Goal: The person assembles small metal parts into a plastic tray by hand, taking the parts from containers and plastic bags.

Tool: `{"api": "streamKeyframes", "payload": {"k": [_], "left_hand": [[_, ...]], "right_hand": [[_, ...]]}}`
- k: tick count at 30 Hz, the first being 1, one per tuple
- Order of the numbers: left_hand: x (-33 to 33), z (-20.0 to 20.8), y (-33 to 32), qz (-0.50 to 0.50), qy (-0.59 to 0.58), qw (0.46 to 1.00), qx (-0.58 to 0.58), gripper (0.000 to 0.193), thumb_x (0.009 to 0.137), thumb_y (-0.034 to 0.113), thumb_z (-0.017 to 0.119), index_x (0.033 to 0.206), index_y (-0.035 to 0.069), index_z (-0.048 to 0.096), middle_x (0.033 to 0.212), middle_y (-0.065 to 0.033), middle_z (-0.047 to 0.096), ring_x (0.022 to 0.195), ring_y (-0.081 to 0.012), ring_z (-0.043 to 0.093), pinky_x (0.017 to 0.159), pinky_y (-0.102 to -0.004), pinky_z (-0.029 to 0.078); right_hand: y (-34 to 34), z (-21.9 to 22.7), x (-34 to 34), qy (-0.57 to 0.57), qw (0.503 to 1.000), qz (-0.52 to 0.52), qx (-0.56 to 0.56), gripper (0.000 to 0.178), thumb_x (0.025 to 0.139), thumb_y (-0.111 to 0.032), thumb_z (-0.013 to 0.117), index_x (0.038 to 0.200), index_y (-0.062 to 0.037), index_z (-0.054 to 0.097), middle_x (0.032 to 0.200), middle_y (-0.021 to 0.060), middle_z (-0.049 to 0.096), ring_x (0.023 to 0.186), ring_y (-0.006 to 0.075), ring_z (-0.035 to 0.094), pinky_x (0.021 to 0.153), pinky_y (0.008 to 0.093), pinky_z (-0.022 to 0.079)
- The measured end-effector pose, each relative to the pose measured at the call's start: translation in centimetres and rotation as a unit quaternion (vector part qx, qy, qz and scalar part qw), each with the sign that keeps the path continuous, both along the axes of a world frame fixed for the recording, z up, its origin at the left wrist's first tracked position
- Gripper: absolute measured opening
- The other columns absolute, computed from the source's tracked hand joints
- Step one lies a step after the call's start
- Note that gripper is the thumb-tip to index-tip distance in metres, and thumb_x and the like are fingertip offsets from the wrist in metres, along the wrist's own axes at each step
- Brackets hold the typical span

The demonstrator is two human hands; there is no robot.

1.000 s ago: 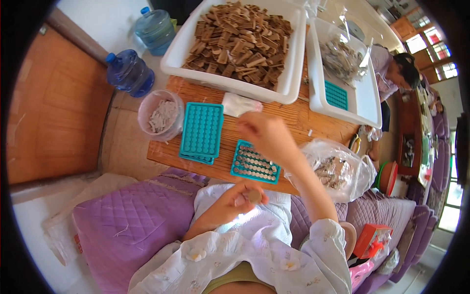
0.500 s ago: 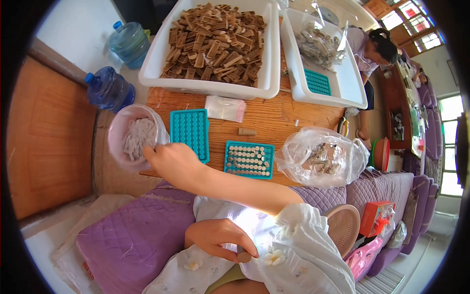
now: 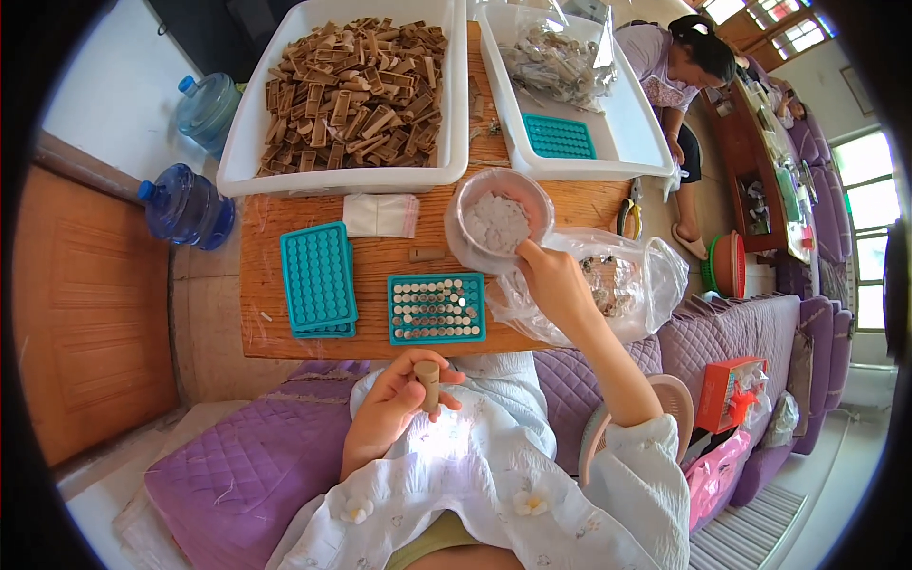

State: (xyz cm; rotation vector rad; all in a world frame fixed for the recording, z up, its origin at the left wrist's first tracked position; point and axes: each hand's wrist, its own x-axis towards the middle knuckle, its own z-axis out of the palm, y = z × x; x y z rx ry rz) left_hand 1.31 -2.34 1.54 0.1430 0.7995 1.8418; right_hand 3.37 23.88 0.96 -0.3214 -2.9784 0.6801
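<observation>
My left hand (image 3: 384, 410) is above my lap, its fingers closed round a short brown tube (image 3: 427, 384) held upright. My right hand (image 3: 552, 276) pinches the near rim of a pinkish translucent bucket (image 3: 463, 243) full of small whitish pieces. The bucket is above the table's right half, beside a clear plastic bag (image 3: 655, 285) with small things in it. In front of me lies a teal tray (image 3: 394, 332) with rows of small round pale pieces. Left of it, teal trays (image 3: 317, 275) are stacked. Another brown piece (image 3: 427, 254) lies behind the filled tray.
A big white tub (image 3: 456, 114) heaped with brown pieces stands at the back. Beside it, another white tub (image 3: 636, 163) holds bagged items and a teal tray. Yellow-handled pliers (image 3: 628, 217) lie near the table's right edge. A person (image 3: 665, 66) sits beyond. Blue water bottles (image 3: 188, 206) stand left.
My right hand has carried the bucket from beyond the table's left edge to the right side. My left hand has risen from my lap with the brown tube, now upright.
</observation>
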Motion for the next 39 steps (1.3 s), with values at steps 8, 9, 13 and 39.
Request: {"api": "streamKeyframes", "payload": {"k": [8,9,13,39], "left_hand": [[0.4,-0.2,0.7,0.007,0.009,0.999,-0.034,0.042,0.081,0.035,0.052,0.11,0.007,0.042,0.106,-0.0137,0.052,0.083,-0.0201,0.057,0.063,-0.0234,0.043],[0.4,-0.4,1.1,0.008,0.01,0.999,-0.03,0.041,0.082,0.033,0.052,0.111,0.006,0.041,0.106,-0.0136,0.052,0.083,-0.0203,0.058,0.064,-0.0236,0.044],[0.5,-0.9,2.1,0.009,0.013,1.0,-0.027,0.041,0.082,0.033,0.051,0.111,0.006,0.042,0.106,-0.0132,0.052,0.084,-0.0203,0.058,0.065,-0.024,0.044],[0.9,-1.7,3.0,0.024,0.009,0.999,-0.038,0.041,0.078,0.032,0.057,0.109,0.009,0.044,0.102,-0.0113,0.053,0.082,-0.0194,0.057,0.068,-0.0271,0.043]], "right_hand": [[2.1,2.0,-3.5,-0.029,0.996,-0.004,-0.087,0.03,0.073,-0.015,0.057,0.102,-0.0067,0.053,0.069,0.0179,0.057,0.065,0.035,0.056,0.057,0.0397,0.045],[2.8,1.4,-4.2,-0.028,0.996,-0.007,-0.087,0.03,0.073,-0.015,0.057,0.102,-0.0067,0.053,0.069,0.0179,0.057,0.065,0.035,0.056,0.057,0.0397,0.045],[2.6,-2.2,-8.1,0.043,0.987,0.031,0.149,0.017,0.073,-0.016,0.057,0.086,-0.0046,0.056,0.072,0.0142,0.059,0.065,0.0283,0.06,0.055,0.035,0.047],[2.9,-4.0,-10.7,-0.068,0.974,0.124,0.179,0.016,0.068,-0.007,0.056,0.084,-0.0042,0.056,0.074,0.0158,0.059,0.071,0.0322,0.057,0.065,0.0396,0.046]]}}
